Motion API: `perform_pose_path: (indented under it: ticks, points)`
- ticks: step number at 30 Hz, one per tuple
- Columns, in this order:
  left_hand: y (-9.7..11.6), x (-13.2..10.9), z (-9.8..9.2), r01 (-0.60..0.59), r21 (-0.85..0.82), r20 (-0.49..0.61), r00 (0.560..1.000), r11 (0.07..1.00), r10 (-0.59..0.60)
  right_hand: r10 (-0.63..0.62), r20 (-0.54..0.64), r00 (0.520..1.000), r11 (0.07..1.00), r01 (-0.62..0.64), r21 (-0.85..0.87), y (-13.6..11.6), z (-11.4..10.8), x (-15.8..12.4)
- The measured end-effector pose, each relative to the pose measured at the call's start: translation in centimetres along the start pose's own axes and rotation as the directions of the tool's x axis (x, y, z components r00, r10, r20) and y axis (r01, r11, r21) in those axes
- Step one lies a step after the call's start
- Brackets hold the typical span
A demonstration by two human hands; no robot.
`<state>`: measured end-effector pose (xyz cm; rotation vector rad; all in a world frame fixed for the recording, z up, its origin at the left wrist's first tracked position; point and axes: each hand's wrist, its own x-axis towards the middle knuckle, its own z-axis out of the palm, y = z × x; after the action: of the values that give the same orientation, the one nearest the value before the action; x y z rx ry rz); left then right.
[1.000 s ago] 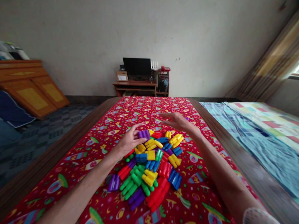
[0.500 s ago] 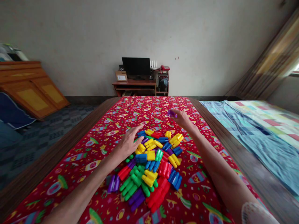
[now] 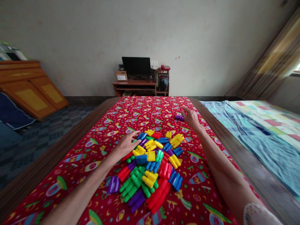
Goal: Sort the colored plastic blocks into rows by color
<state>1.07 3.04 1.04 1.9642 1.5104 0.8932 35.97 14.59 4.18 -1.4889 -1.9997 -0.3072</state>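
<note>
A heap of plastic building blocks in several colours lies on the red patterned tablecloth (image 3: 150, 115). At the heap's left edge my left hand (image 3: 127, 143) reaches in, fingers apart, close to a blue block (image 3: 142, 136) and a yellow block (image 3: 139, 150); its fingertips partly cover the pieces there. Farther off on the right, a purple block (image 3: 179, 117) rests on the cloth, away from the heap. Beside it my right hand (image 3: 191, 119) is open, its fingers spread at the block's right side. Whether a fingertip still touches that block is hard to make out.
Past the table's far end stands a small desk (image 3: 134, 83) with a monitor (image 3: 136, 67) and a red telephone (image 3: 165, 67). A wooden cabinet (image 3: 30, 90) is at left. On the right, a bed with a blue cover (image 3: 236, 125) adjoins the table.
My right hand has moved right and slightly lower; the purple block it held now lies on the cloth. My left hand has shifted slightly left, lower against the heap's edge.
</note>
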Motion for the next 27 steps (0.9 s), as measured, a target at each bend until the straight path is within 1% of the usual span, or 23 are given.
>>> perform_pose_path:
  ticks: [1, 2, 3, 4, 5, 6, 8, 9, 10, 11, 12, 13, 15, 16, 18, 20, 21, 23, 25, 27]
  points:
    - [0.1, 0.0, 0.0, 0.031, -0.057, 0.000, 1.000, 0.998, -0.032, 0.001, 0.008, 1.000, 0.999, -0.001, 0.046, -1.2, -0.5, 0.2]
    - [0.3, -0.1, 0.0, 0.056, -0.115, 0.001, 0.998, 0.992, -0.057, -0.023, 0.031, 0.999, 0.994, 0.020, 0.112, -2.6, -1.0, 0.4]
    - [0.5, -0.1, 0.0, 0.077, -0.171, 0.008, 0.997, 0.982, -0.076, -0.076, 0.073, 0.994, 0.980, 0.061, 0.189, -4.0, -1.2, 0.3]
    - [0.7, -0.2, 0.0, 0.095, -0.223, 0.020, 0.996, 0.970, -0.092, -0.163, 0.123, 0.979, 0.954, 0.125, 0.271, -5.6, -1.4, 0.1]
    - [0.8, -0.2, 0.1, 0.111, -0.267, 0.035, 0.994, 0.957, -0.105, -0.268, 0.174, 0.948, 0.914, 0.193, 0.356, -7.1, -1.4, -0.2]
    - [1.0, -0.3, 0.1, 0.124, -0.303, 0.047, 0.992, 0.945, -0.115, -0.376, 0.216, 0.901, 0.862, 0.255, 0.437, -8.6, -1.2, -0.7]
    - [1.1, -0.3, 0.1, 0.142, -0.357, 0.044, 0.990, 0.923, -0.135, -0.569, 0.254, 0.782, 0.742, 0.356, 0.568, -11.2, -0.6, -1.8]
    - [1.0, -0.3, 0.2, 0.146, -0.380, 0.028, 0.989, 0.914, -0.146, -0.635, 0.253, 0.730, 0.690, 0.390, 0.610, -12.2, -0.2, -2.3]
    - [1.0, -0.3, 0.2, 0.147, -0.400, 0.011, 0.988, 0.905, -0.155, -0.681, 0.247, 0.690, 0.651, 0.415, 0.636, -13.1, 0.1, -2.8]
    - [0.9, -0.2, 0.1, 0.145, -0.415, -0.007, 0.987, 0.898, -0.162, -0.708, 0.241, 0.664, 0.628, 0.435, 0.645, -13.7, 0.4, -3.1]
    - [0.8, -0.1, 0.1, 0.141, -0.422, -0.021, 0.986, 0.895, -0.165, -0.722, 0.240, 0.648, 0.620, 0.454, 0.639, -14.2, 0.6, -3.3]
    - [0.8, -0.1, 0.0, 0.135, -0.421, -0.032, 0.986, 0.897, -0.164, -0.725, 0.246, 0.644, 0.628, 0.471, 0.619, -14.4, 0.6, -3.4]
    - [0.7, 0.0, -0.3, 0.110, -0.373, -0.043, 0.990, 0.921, -0.136, -0.708, 0.286, 0.646, 0.678, 0.506, 0.533, -14.6, 0.4, -3.4]
    - [0.7, 0.1, -0.5, 0.092, -0.317, -0.040, 0.993, 0.944, -0.111, -0.693, 0.316, 0.647, 0.707, 0.525, 0.474, -14.6, 0.1, -3.3]
    - [1.0, 0.1, -0.8, 0.051, -0.154, -0.011, 0.999, 0.987, -0.053, -0.663, 0.367, 0.652, 0.748, 0.559, 0.357, -14.6, -0.5, -3.1]
    - [1.3, 0.0, -0.9, 0.017, 0.021, 0.025, 1.000, 1.000, -0.017, -0.651, 0.388, 0.652, 0.758, 0.581, 0.296, -14.8, -1.1, -3.2]
    - [1.5, -0.1, -0.9, 0.006, 0.086, 0.033, 0.999, 0.996, -0.009, -0.648, 0.387, 0.656, 0.761, 0.583, 0.285, -14.9, -1.3, -3.3]
    - [1.8, -0.2, -0.9, -0.007, 0.154, 0.035, 0.999, 0.988, 0.002, -0.647, 0.376, 0.664, 0.762, 0.585, 0.279, -15.3, -1.5, -3.5]
    - [2.1, -0.3, -0.8, -0.012, 0.164, 0.029, 1.000, 0.986, 0.007, -0.650, 0.353, 0.673, 0.760, 0.583, 0.289, -15.6, -1.4, -3.7]
    - [2.3, -0.3, -0.8, -0.015, 0.144, 0.021, 1.000, 0.989, 0.013, -0.652, 0.330, 0.683, 0.757, 0.562, 0.334, -15.8, -1.3, -3.8]
